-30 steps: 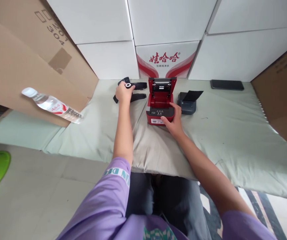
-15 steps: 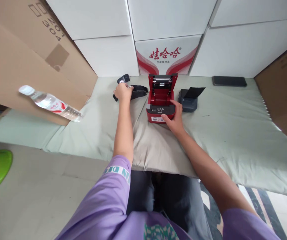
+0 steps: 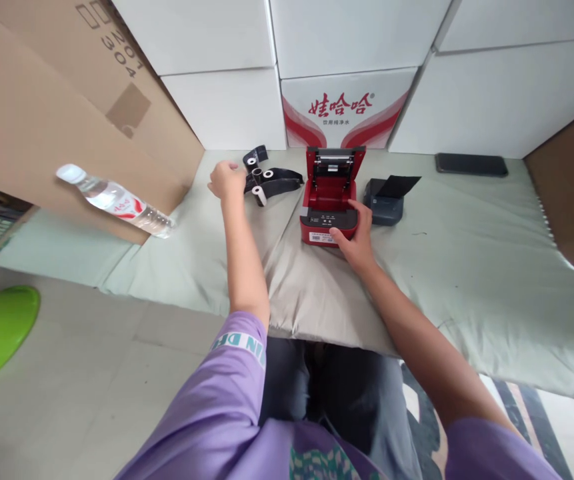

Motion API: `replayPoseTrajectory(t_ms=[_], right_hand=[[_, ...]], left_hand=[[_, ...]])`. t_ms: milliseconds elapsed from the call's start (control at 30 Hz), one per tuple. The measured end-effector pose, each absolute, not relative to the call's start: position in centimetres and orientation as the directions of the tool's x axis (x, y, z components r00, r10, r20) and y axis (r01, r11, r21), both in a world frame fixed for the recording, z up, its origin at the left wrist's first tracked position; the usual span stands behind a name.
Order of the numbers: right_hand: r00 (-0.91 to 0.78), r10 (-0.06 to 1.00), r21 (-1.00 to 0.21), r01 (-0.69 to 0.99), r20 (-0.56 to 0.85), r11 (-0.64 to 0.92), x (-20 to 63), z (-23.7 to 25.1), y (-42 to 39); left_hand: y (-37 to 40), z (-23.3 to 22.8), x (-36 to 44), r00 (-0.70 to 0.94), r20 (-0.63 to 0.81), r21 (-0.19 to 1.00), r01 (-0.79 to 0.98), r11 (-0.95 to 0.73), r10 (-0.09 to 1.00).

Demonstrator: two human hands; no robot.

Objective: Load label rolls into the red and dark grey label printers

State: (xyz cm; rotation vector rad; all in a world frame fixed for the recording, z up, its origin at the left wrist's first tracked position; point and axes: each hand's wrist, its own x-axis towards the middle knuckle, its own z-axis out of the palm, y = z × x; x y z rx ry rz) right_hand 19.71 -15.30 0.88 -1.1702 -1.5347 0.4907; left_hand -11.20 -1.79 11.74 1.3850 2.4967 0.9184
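A red label printer stands on the cloth with its lid raised and its inside showing. My right hand grips its right front corner, thumb on the front and fingers along the side. Several small rolls of black tape with white cores lie left of the printer, their loose ends trailing. My left hand is at the left edge of these rolls, fingers bent together. What it holds, if anything, is hidden behind the hand.
Right of the printer is a small dark device with a black strip on top. Farther right lies a black phone. A water bottle lies at the left by a cardboard box. White cartons line the back.
My left hand has shifted left off the black rolls, uncovering several of their white cores. My right hand keeps its hold on the printer. The whole view has moved slightly.
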Motion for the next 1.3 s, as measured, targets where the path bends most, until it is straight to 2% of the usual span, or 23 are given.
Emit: replayPoseTrajectory(t_ms=[167,300,533,733,800,867,933,1000,1067,1133,1200,1300], right_hand=[[0.089,0.860,-0.809,0.399,0.502,0.431,19.6,0.9,-15.4],[0.078,0.871,-0.810,0.415,0.485,0.414,19.6,1.0,-15.4],[0.080,0.875,-0.817,0.406,0.477,0.409,19.7,0.9,-15.3],[0.082,0.869,-0.815,0.400,0.488,0.420,19.6,0.8,-15.3],[0.086,0.874,-0.818,0.404,0.479,0.409,19.6,0.8,-15.3],[0.093,0.878,-0.823,0.406,0.469,0.397,19.5,0.9,-15.3],[0.094,0.879,-0.824,0.406,0.467,0.395,19.5,1.0,-15.3],[0.085,0.876,-0.820,0.404,0.475,0.405,19.5,0.9,-15.3],[0.081,0.869,-0.813,0.404,0.489,0.420,19.5,0.7,-15.1],[0.086,0.862,-0.806,0.411,0.500,0.426,19.5,0.4,-14.9],[0.099,0.860,-0.802,0.425,0.501,0.419,19.5,0.1,-14.6],[0.104,0.858,-0.799,0.435,0.503,0.416,19.5,-0.3,-14.3]], left_hand=[[-0.5,9.3,-10.3,-0.424,0.066,0.508,0.793,0.336,0.903],[0.2,8.4,-10.0,-0.367,0.104,0.527,0.808,0.262,0.924],[0.4,8.0,-9.6,-0.430,0.158,0.561,0.780,0.277,0.889],[-0.2,9.9,-9.5,-0.542,0.262,0.654,0.708,0.266,0.798],[-0.4,11.5,-9.6,-0.545,0.326,0.709,0.682,0.182,0.772],[-0.9,13.6,-9.4,-0.507,0.334,0.779,0.623,0.070,0.794],[-2.1,15.9,-8.6,-0.400,0.269,0.851,0.525,-0.022,0.876],[-3.9,17.9,-7.2,-0.177,0.210,0.887,0.448,-0.111,0.962],[-5.9,19.2,-5.4,0.083,0.180,0.912,0.358,-0.198,0.980],[-7.3,19.7,-3.4,0.291,0.148,0.939,0.259,-0.227,0.945],[-7.7,19.4,-1.5,0.404,0.065,0.939,0.284,-0.192,0.912],[-7.0,18.1,0.4,0.452,-0.068,0.858,0.482,-0.179,0.889]])
